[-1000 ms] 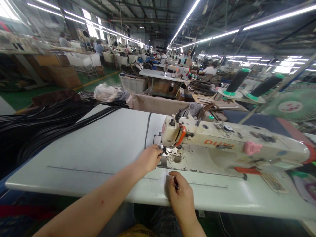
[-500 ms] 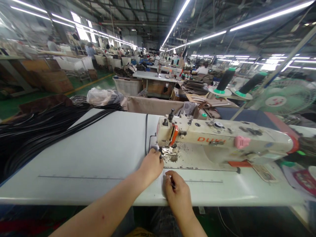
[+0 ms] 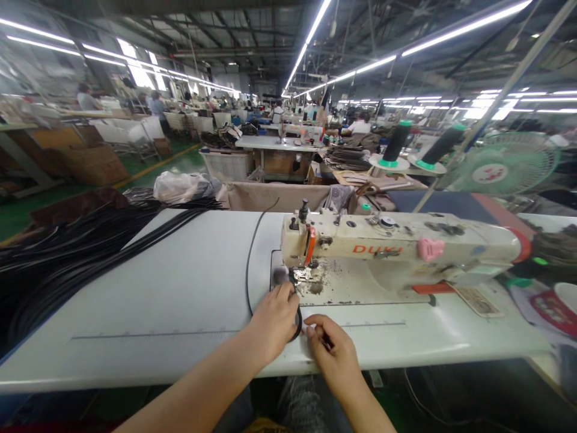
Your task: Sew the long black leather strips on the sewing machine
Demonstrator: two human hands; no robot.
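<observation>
A thin black cord [image 3: 249, 270] curves over the white table to my left hand [image 3: 276, 316], whose fingers are closed on it just in front of the sewing machine's presser foot [image 3: 305, 275]. Part of the cord bends in a loop out past the fingers toward the table's front. My right hand [image 3: 332, 343] is beside that loop, fingers curled with thumb and forefinger close together. Something small and dark shows inside its grip, too hidden to name. The sewing machine [image 3: 406, 240] stands behind and to the right of both hands.
A large bundle of black cords [image 3: 90, 258] lies over the table's left side. A ruler scale [image 3: 157, 334] runs along the tabletop [image 3: 180, 288]. Thread cones [image 3: 396, 144] and a green fan [image 3: 500, 171] stand at the back right. Several people work farther off.
My left hand has drawn back from the presser foot toward me, and the cord now bends into a loop. The cord's far part has become curved. My right hand has shifted slightly right.
</observation>
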